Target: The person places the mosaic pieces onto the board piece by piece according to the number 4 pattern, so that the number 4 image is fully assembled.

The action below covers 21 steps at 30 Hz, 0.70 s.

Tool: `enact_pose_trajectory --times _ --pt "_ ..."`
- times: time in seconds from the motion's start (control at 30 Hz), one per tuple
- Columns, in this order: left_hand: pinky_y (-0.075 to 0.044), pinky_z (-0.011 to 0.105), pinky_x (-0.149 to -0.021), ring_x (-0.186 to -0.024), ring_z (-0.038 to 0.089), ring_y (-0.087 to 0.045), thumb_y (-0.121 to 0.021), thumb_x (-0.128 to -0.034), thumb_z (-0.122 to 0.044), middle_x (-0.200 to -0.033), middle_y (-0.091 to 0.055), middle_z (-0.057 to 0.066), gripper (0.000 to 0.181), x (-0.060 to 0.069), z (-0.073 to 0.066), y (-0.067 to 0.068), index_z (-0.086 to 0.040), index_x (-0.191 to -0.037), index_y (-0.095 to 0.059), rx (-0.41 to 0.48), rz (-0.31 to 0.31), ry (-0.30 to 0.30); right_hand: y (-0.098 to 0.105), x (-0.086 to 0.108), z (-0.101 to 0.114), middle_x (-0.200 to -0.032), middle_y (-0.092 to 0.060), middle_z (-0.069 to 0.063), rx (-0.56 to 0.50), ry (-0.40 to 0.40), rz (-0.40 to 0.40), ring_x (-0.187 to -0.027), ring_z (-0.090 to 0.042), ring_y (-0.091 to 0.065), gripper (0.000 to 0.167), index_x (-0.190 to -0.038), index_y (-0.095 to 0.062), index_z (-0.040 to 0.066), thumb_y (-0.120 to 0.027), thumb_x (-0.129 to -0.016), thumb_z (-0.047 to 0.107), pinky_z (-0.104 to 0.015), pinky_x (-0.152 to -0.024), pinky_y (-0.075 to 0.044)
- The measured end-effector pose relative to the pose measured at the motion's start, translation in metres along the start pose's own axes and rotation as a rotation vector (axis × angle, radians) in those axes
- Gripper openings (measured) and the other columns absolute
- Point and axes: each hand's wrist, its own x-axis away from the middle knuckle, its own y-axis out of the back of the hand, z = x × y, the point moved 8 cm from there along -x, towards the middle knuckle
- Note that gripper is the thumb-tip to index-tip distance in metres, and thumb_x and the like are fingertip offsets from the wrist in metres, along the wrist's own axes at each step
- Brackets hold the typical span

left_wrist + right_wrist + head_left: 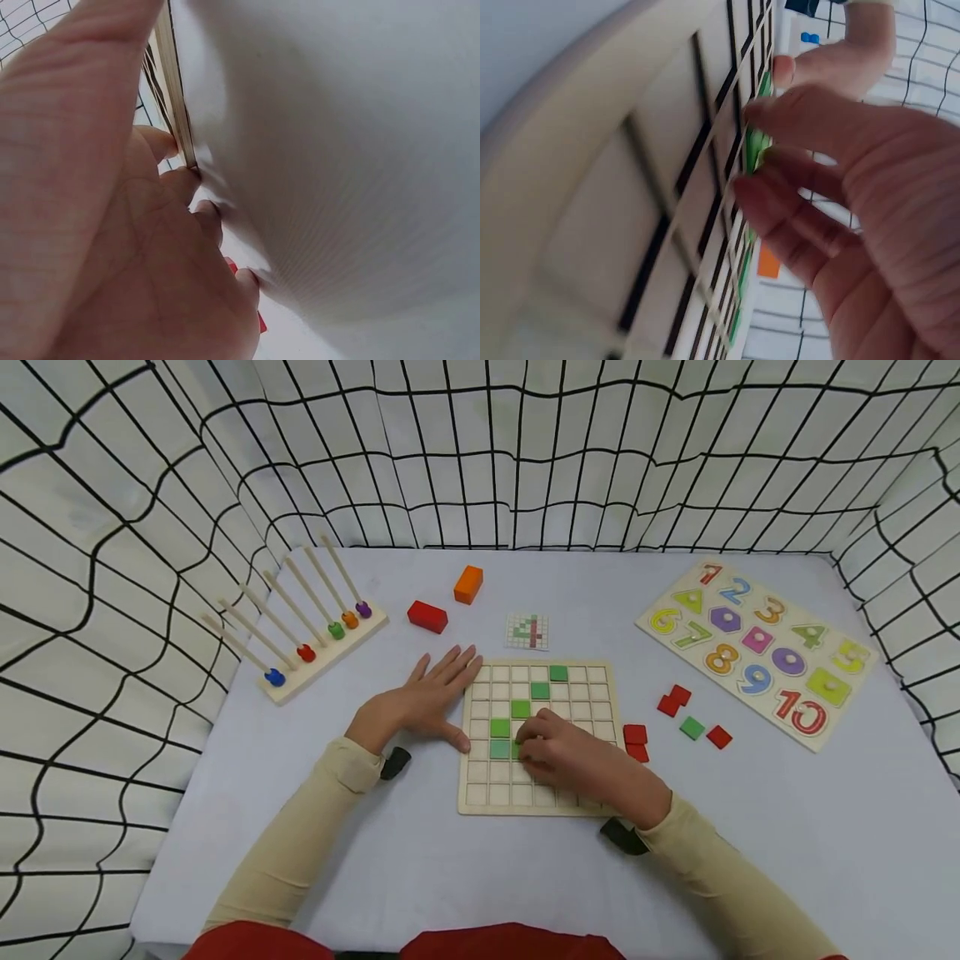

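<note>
A wooden grid board [537, 808] lies on the white table, with several green tiles in a diagonal run of its cells. My left hand [420, 703] rests with spread fingers at the board's left edge, thumb and fingertips touching it. Over the lower middle of the grid, my right hand [573, 760] has its fingers curled down. Its thumb and fingers pinch a green tile [754, 150] at the board's surface in the right wrist view; from the head most of this tile is hidden. Left of it sits a teal-green tile [499, 749]. A small pattern card [527, 632] lies beyond the board.
Red tiles [634, 734] lie at the board's right edge; a loose green tile [692, 727] and more red ones are farther right. A number puzzle [757, 643] lies back right, a peg stand [330, 647] back left. Red [427, 617] and orange [468, 585] blocks stand behind; black netting [480, 460] surrounds the table.
</note>
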Motion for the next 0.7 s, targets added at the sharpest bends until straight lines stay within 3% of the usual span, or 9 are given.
enact_pose_trajectory --times 0.2,0.53,0.7 --pt "0.009 0.066 -0.134 -0.17 0.035 0.013 -0.087 -0.0818 -0.059 -0.183 0.011 0.01 0.136 0.0 -0.001 -0.004 -0.011 -0.173 0.002 0.014 -0.008 -0.003 0.009 0.021 -0.01 -0.128 -0.067 -0.014 -0.062 -0.058 0.002 -0.114 -0.025 -0.068 0.022 -0.106 -0.079 0.008 -0.09 -0.087 0.008 -0.031 -0.09 -0.065" --pt "0.011 0.066 -0.133 -0.169 0.035 0.016 -0.088 -0.0825 -0.056 -0.182 0.014 0.01 0.136 0.002 -0.001 -0.003 -0.01 -0.173 0.003 0.035 0.007 0.0 0.035 0.051 -0.023 -0.124 -0.067 -0.018 0.021 -0.037 -0.099 -0.117 -0.03 -0.065 0.027 -0.099 -0.077 0.006 -0.094 -0.078 0.002 -0.032 -0.082 -0.065" --pt "0.012 0.065 -0.133 -0.169 0.034 0.018 -0.087 -0.0832 -0.056 -0.182 0.016 0.009 0.137 0.0 0.0 -0.001 -0.01 -0.173 0.005 0.031 0.022 0.004 0.044 0.066 -0.038 -0.124 -0.067 -0.018 0.038 -0.12 -0.087 -0.116 -0.03 -0.064 0.028 -0.101 -0.079 0.005 -0.094 -0.078 0.0 -0.034 -0.08 -0.066"
